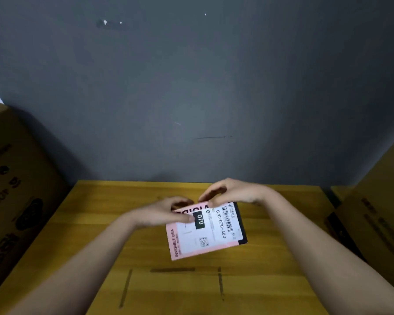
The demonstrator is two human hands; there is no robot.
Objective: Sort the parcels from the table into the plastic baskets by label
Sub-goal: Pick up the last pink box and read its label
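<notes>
surface: wooden table (271,258) | finish: yellow-brown | marks: dark lines near front edge (172,270)

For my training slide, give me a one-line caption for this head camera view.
Both hands, left hand and right hand, hold a pink parcel labelled 070 above the wooden table.

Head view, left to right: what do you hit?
Cardboard box at left → left hand → pink parcel with the 070 label → right hand → cardboard box at right.
</notes>
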